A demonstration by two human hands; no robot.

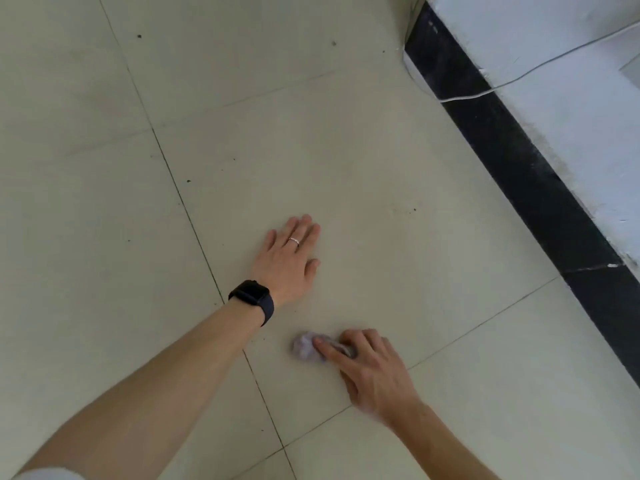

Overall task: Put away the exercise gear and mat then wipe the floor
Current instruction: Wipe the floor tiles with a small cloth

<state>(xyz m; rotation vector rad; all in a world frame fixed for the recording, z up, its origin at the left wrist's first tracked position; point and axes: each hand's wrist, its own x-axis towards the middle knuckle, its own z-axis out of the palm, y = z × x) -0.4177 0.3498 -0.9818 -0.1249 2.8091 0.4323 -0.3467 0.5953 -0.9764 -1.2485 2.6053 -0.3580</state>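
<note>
On the floor (346, 150) — right hand (372, 370) grips crumpled lilac cloth (306, 348).

Hides much of the crumpled cloth (304, 348) beneath the right hand (370, 368), loses the left forearm (156, 393), right forearm (450, 441) and a white sleeve (48, 474) to the bottom edge and a white cable (519, 76) to the right edge, leaves dark specks (188, 181) on the floor (346, 150) too small to identify.

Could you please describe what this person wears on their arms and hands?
The left hand has a thin silver ring, with a black watch at the wrist. The right hand wears nothing. Forearms are bare; a white sleeve edges the left arm.
</note>
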